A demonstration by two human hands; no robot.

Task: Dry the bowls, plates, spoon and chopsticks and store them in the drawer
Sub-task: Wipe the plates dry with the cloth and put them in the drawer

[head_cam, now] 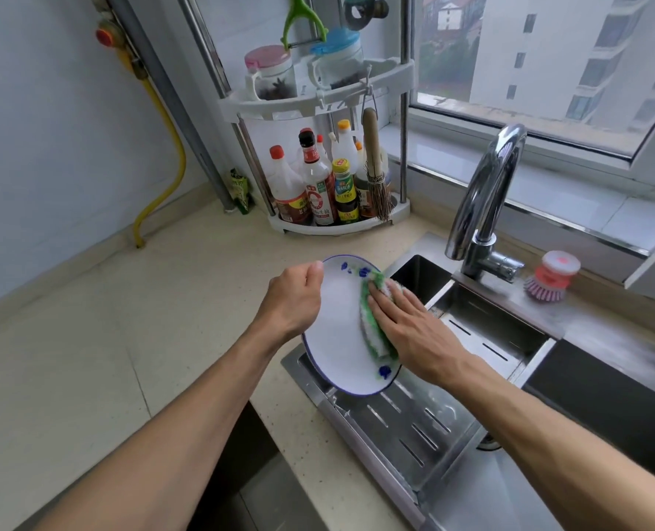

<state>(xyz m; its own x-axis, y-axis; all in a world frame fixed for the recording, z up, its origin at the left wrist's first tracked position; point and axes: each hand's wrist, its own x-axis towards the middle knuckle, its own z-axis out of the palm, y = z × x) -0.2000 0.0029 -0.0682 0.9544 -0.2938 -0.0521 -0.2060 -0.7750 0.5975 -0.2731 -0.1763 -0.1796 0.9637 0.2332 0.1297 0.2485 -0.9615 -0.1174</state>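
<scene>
A white plate [339, 323] with a blue rim and small blue marks is held tilted above the left edge of the sink. My left hand [293, 297] grips its left rim, fingers curled behind it. My right hand [410, 331] lies flat with straight fingers on a green and white cloth [372, 327], pressing it against the plate's right side. No bowls, spoon or chopsticks are in view.
A steel drain rack [414, 423] sits in the sink [502, 327] below the plate. The tap [483, 208] rises behind it, a pink dish brush [550, 277] to its right. A corner rack with sauce bottles [318, 185] stands on the beige counter [126, 339]. A dark open drawer [257, 488] shows below the counter edge.
</scene>
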